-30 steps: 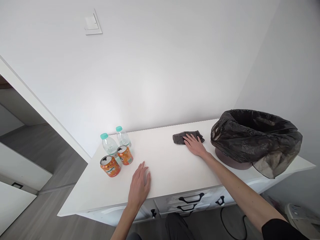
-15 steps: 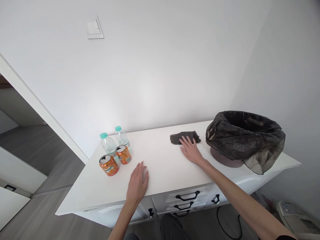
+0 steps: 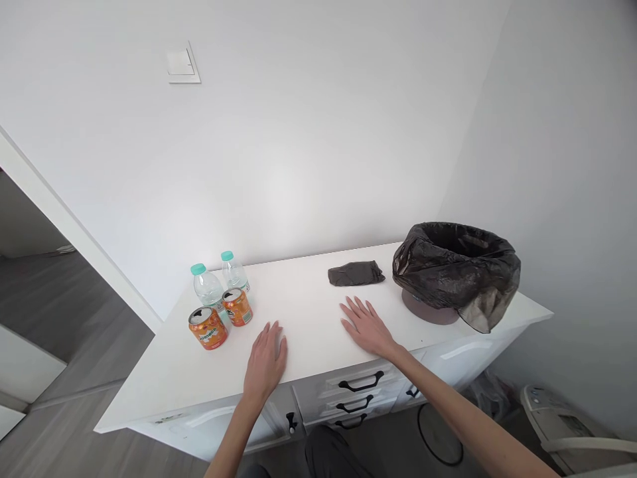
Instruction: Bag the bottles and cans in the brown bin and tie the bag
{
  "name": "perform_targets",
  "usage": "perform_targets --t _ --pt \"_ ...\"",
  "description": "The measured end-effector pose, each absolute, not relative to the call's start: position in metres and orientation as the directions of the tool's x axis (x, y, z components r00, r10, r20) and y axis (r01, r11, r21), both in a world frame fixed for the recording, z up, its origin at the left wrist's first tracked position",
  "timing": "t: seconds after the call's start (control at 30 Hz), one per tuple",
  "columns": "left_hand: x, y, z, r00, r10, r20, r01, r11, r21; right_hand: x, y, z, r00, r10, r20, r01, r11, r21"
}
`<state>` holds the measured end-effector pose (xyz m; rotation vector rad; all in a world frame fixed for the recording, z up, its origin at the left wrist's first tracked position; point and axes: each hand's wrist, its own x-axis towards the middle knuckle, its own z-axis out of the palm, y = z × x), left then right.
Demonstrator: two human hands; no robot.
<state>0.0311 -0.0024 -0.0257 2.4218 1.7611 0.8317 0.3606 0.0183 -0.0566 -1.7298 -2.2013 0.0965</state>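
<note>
My left hand (image 3: 265, 360) lies flat on the white cabinet top, its fingers stretched out and holding nothing. Just beyond it to the left stand two orange soda cans, a nearer one (image 3: 209, 329) and a farther one (image 3: 237, 307), both upright with opened tops. Behind the cans are two clear plastic bottles with turquoise caps, one on the left (image 3: 207, 285) and one on the right (image 3: 233, 271). My right hand (image 3: 367, 328) rests palm down with spread fingers, also without anything in it. A folded black plastic bag (image 3: 355, 273) lies a little beyond its fingertips, apart from them.
A trash bin (image 3: 428, 309) lined with a black garbage bag (image 3: 455, 275) stands at the right end of the cabinet top (image 3: 303, 312). Below are drawers with black handles (image 3: 361, 382). A wall rises behind, with a light switch (image 3: 183, 65).
My right hand has drawn back toward me from the folded black bag, which now lies untouched. My left hand stays on the cabinet top. The view has shifted slightly to the right.
</note>
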Motion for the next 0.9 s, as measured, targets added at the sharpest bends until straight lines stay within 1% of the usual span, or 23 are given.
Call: perform_targets --t 0.17,0.4,0.57,0.9 --pt "0.031 -0.002 -0.026 0.219 0.881 0.419 0.868 -0.372 0.328 0.346 -0.005 -0.053 -0.202 0.945 0.258 0.921 0.273 -0.278" --pt "0.030 -0.002 -0.028 0.227 0.862 0.453 0.864 -0.393 0.315 0.342 -0.009 -0.049 -0.154 0.936 0.318 0.900 0.266 -0.345" --pt "0.030 -0.003 -0.028 0.236 0.860 0.452 0.866 -0.397 0.304 0.343 -0.009 -0.052 -0.137 0.915 0.379 0.879 0.289 -0.380" --pt "0.032 -0.002 -0.027 0.246 0.867 0.433 0.865 -0.398 0.305 0.347 -0.008 -0.054 -0.098 0.905 0.415 0.853 0.291 -0.433"
